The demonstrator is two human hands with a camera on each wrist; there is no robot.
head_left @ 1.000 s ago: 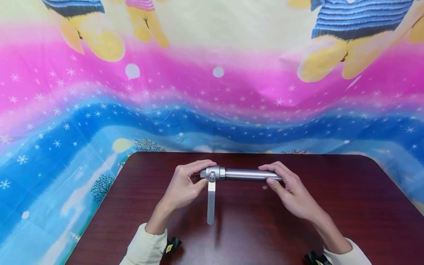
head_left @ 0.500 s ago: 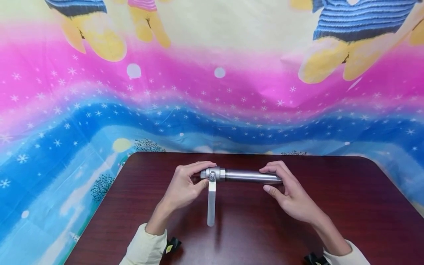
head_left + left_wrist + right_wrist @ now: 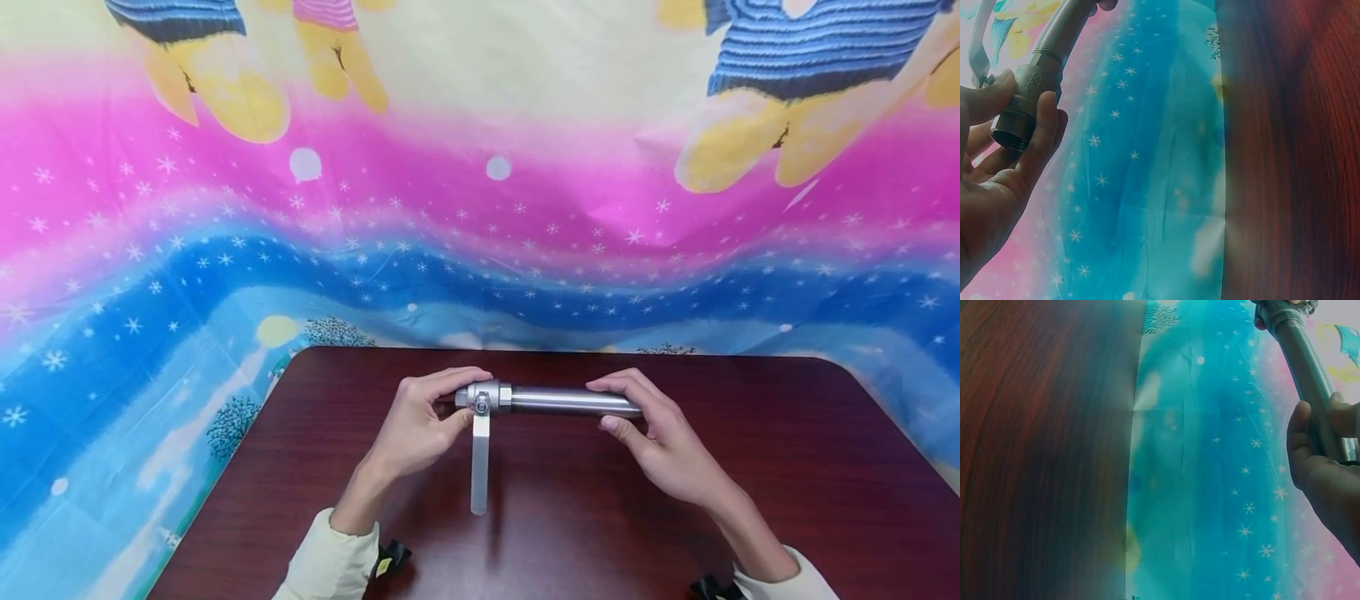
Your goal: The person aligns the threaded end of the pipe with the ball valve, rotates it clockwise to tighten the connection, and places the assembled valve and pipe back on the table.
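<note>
In the head view a metal ball valve (image 3: 483, 392) is joined to a straight steel pipe (image 3: 555, 400), held level above the table. Its flat lever handle (image 3: 480, 467) points down toward the person. My left hand (image 3: 416, 425) grips the valve body at the left end, thumb below and fingers over the top. Around the pipe's right end, my right hand (image 3: 667, 442) curls its fingers and thumb. The left wrist view shows the valve's round open end (image 3: 1013, 137) between thumb and fingers. Part of the pipe (image 3: 1307, 362) is hidden behind the right thumb in the right wrist view.
A dark red-brown wooden table (image 3: 570, 517) with rounded far corners lies beneath both hands. Behind it hangs a printed cloth (image 3: 420, 225) in pink and blue with snowflakes. Black straps (image 3: 392, 558) show at the wrists beside pale sleeves (image 3: 330, 554).
The right thumb has slid down off the pipe's front to its lower side. The lever's lower end sits slightly lower in view. My left hand keeps its grip on the valve.
</note>
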